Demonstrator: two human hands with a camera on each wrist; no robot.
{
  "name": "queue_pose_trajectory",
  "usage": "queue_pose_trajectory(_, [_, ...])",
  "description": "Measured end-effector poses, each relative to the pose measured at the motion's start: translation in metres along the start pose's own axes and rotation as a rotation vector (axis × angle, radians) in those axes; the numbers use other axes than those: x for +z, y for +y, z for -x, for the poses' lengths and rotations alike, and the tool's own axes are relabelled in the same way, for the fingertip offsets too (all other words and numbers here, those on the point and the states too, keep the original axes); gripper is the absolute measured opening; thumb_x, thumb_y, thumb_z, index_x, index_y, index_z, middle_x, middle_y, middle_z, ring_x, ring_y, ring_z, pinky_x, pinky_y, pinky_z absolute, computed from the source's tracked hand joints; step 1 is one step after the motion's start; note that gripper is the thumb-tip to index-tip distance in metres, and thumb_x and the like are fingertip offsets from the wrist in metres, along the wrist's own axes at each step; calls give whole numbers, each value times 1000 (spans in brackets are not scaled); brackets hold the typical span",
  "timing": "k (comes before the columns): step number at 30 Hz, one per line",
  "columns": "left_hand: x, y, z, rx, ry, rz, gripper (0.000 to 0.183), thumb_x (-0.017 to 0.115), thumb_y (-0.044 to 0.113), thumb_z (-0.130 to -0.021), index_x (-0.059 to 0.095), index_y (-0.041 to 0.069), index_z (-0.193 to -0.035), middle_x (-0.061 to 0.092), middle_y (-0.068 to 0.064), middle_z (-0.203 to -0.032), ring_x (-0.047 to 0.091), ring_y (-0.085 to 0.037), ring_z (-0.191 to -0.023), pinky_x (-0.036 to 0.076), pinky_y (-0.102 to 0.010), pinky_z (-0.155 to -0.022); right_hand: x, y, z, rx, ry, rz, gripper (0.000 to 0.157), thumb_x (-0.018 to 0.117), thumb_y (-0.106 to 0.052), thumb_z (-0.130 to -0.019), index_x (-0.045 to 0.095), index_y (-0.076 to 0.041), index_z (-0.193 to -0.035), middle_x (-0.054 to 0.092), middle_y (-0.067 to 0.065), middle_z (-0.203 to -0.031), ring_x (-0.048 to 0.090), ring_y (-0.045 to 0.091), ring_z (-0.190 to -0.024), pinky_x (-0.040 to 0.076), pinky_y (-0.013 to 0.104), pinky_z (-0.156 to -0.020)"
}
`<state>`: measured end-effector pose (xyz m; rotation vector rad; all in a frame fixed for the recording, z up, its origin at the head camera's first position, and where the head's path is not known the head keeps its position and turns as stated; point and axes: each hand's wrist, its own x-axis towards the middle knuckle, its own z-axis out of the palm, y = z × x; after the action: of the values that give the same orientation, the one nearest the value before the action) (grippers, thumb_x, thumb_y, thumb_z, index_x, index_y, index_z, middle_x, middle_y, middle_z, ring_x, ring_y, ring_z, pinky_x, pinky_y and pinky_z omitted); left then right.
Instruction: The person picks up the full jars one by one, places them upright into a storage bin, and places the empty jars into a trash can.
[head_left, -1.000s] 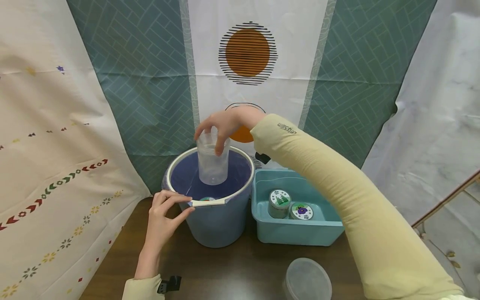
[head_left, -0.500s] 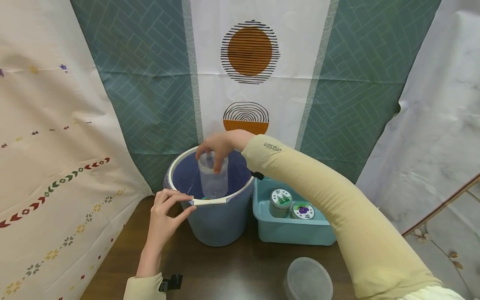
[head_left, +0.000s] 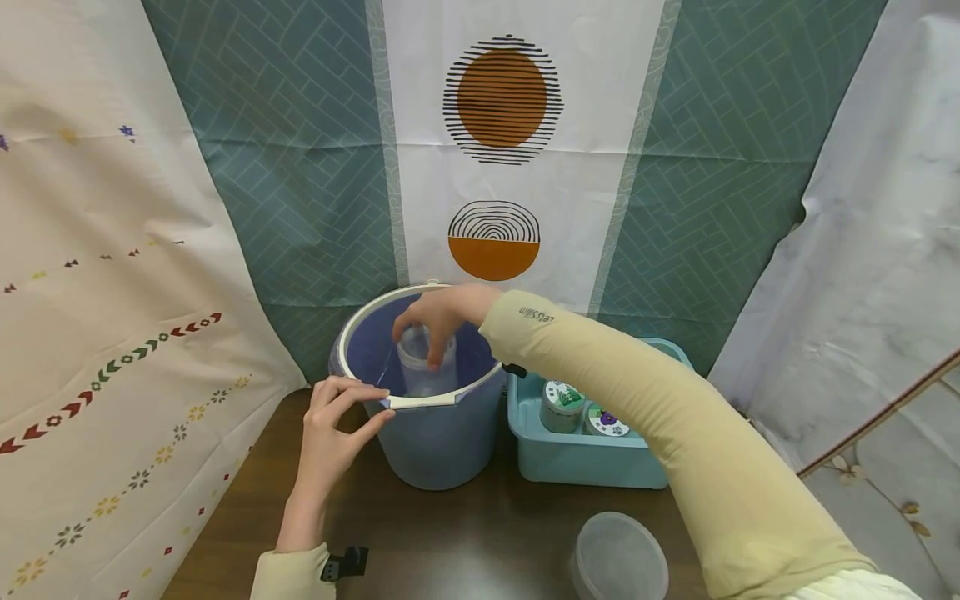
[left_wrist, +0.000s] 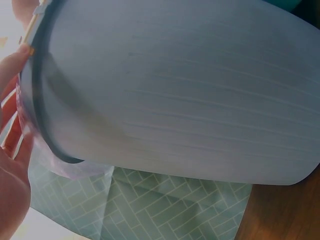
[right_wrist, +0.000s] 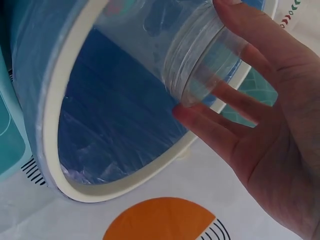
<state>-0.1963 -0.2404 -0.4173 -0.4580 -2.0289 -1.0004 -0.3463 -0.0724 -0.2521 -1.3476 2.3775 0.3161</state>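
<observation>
A blue trash can (head_left: 442, 450) with a cream rim ring and a thin plastic liner stands on the table. My left hand (head_left: 327, 437) pinches its front rim between thumb and fingers. Fingers spread around the mouth of a clear plastic jar (head_left: 429, 379), my right hand (head_left: 438, 321) holds it from above, inside the trash can. In the right wrist view the jar (right_wrist: 195, 60) is lidless, its threaded neck between thumb and fingertips. Something red and green (right_wrist: 119, 5) shows deeper in the trash can, partly hidden by the jar.
Right of the trash can, a turquoise tub (head_left: 585, 462) holds a jar with a green-leaf label (head_left: 562, 398) and one with a purple-flower label (head_left: 606, 422), partly behind the right sleeve. A translucent round-topped container (head_left: 621, 554) stands near the table's front edge. Patterned cloths hang behind.
My right hand has lowered the clear jar from the rim's height down into the trash can. The left hand keeps its pinch on the rim.
</observation>
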Motion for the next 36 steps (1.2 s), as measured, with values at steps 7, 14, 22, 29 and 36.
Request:
queue_pose_trajectory(7, [1,0,-1,7,-3,-3,37,90,2,-64,78,15,-97,63,-3,-95,48,-8,-98,31,-18,-92,5,2,-3,6,15,5,81,80,-43,-81,39,-36,-150,41,-1,-157,40,21,-142,38,42,-116])
queue_pose_trajectory(14, [1,0,-1,12,-9,-17,37,90,2,-64,78,16,-96,63,-3,-95,48,-8,-99,32,-18,-92,4,8,1,-49,56,0,97,75,-51,-83,16,-37,-158,14,-1,-168,13,23,-156,13,51,-125])
queue_pose_trajectory(22, [-1,1,0,-9,-10,-14,35,90,3,-65,78,15,-96,63,-4,-95,47,-8,-99,32,-18,-93,5,14,5,-25,44,-45,98,75,-51,-83,14,-36,-159,10,1,-169,9,25,-157,17,51,-125])
queue_pose_trajectory(29, [-1,2,0,-11,-5,-17,36,91,3,-64,78,14,-95,63,-4,-94,47,-8,-98,31,-18,-92,8,19,10,-20,53,-66,96,76,-48,-83,17,-34,-159,12,1,-168,10,24,-157,17,50,-125])
queue_pose_trajectory(36, [0,2,0,24,9,-8,37,91,2,-63,78,14,-95,63,-4,-94,48,-9,-97,32,-18,-91,8,25,16,-32,68,-92,92,75,-48,-84,23,-33,-158,18,0,-167,11,25,-156,18,48,-125])
